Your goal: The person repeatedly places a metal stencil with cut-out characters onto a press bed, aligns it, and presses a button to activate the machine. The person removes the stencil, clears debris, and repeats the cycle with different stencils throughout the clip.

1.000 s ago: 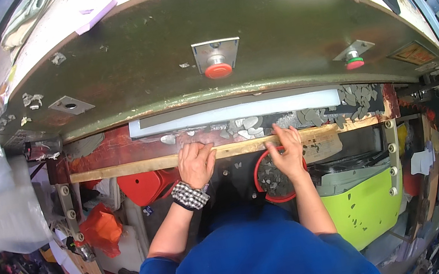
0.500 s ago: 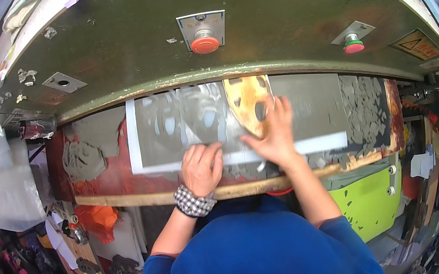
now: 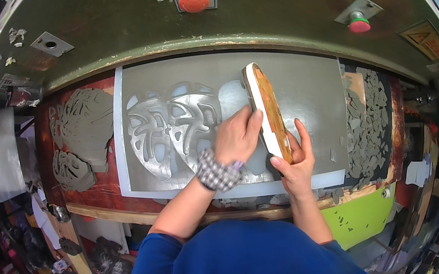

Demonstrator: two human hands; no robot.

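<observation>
Leftmost, grey cut scraps (image 3: 82, 137) lie on the red board (image 3: 49, 158) near its left edge. Next, a grey sheet (image 3: 302, 81) with cut-out shapes covers the board's middle. On it stands a long wooden block (image 3: 268, 112), its long axis running from near edge to far edge. The left hand (image 3: 236, 136) presses its left face with curled fingers; the right hand (image 3: 295, 162) grips its near end, fingers wrapped. No containers show.

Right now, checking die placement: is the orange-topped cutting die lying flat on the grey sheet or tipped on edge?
Tipped on edge. The cutting die shows its narrow side, gripped by left hand and right hand above the grey sheet.
</observation>
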